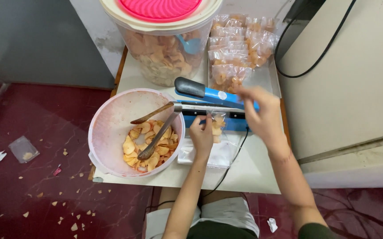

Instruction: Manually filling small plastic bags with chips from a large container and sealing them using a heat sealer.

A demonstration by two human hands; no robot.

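On the small white table [249, 170] in front of the person, a blue heat sealer [213, 106] lies crosswise with its black-tipped arm raised at the left end. The left hand [201, 135] pinches the top of a clear plastic bag of chips [218, 128], fingers closed on it just at the sealer's front edge, so the bag's mouth sits at the sealing bar while the rest of it lies on the table toward the person. The right hand [262, 113] is over the right part of the sealer's arm, fingers spread loosely and blurred; whether it is touching the arm or just above it cannot be told. Left of the sealer stands a pale pink bowl [107, 132] with a layer of orange-yellow chips in the bottom and two spoons [156, 132] leaning against its rim. Behind the bowl is a large clear tub [165, 57] of chips with a pink lid, a blue scoop showing inside it. Beside the tub, at the far right of the table, sealed bags of chips [238, 48] lie stacked in rows. A black cord runs from the sealer over the table's front edge. Crumbs and a small empty bag [23, 148] lie on the dark red floor [45, 128] to the left.
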